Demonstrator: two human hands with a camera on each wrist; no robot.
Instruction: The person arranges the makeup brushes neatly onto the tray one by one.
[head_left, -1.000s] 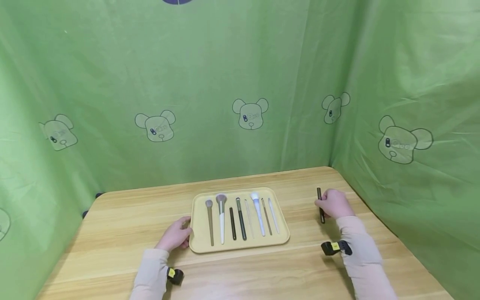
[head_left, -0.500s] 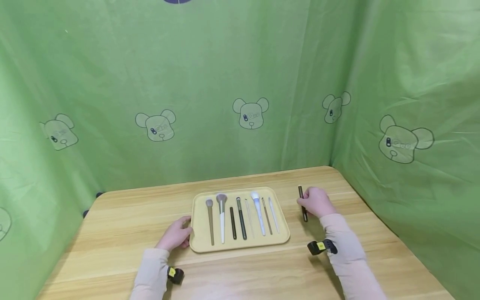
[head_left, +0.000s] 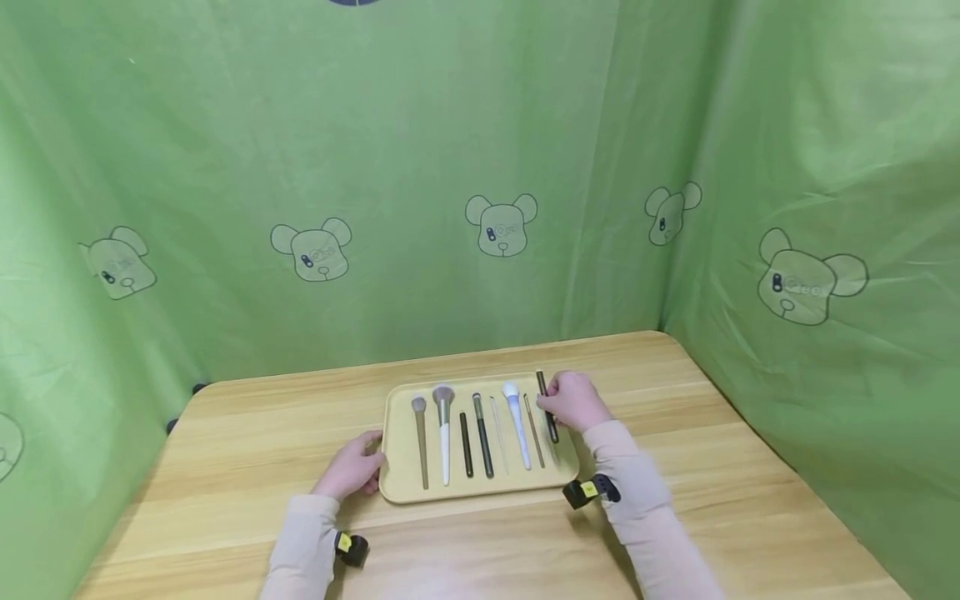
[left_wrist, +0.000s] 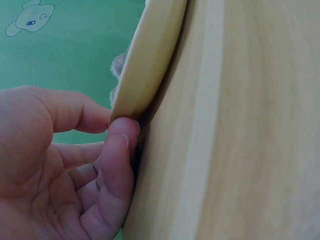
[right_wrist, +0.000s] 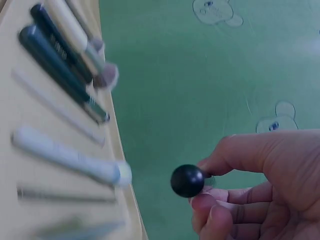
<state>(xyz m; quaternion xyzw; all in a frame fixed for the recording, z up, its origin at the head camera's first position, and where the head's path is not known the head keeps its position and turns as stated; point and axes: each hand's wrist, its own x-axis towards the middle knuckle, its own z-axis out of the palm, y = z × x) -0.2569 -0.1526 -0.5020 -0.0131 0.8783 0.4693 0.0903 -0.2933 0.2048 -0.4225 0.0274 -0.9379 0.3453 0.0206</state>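
My left hand (head_left: 349, 468) holds the left rim of a cream tray (head_left: 398, 487); in the left wrist view its fingertips (left_wrist: 120, 145) pinch the edge. Between thumb and fingers, my right hand (head_left: 577, 402) pinches a slim black stick (head_left: 548, 408) over the tray's right side. The right wrist view shows the stick's rounded black end (right_wrist: 187, 181). On the tray, makeup brushes lie side by side, including a brown-handled brush (head_left: 421, 442), a fluffy white-handled brush (head_left: 445, 429) and a pale blue-white brush (head_left: 516, 421). A pale slim tool at the far right is partly hidden by the stick.
A short black stick (head_left: 467, 446), a dark-handled brush (head_left: 483, 437), a thin white tool (head_left: 498, 433) and a thin brown brush (head_left: 534, 433) also lie on the tray. The wooden table (head_left: 262, 433) is bounded by a green curtain (head_left: 405, 308) behind and at the sides.
My right hand has carried the black stick leftward from the table's right side to over the tray's right edge. The left hand and the tray stay where they were.
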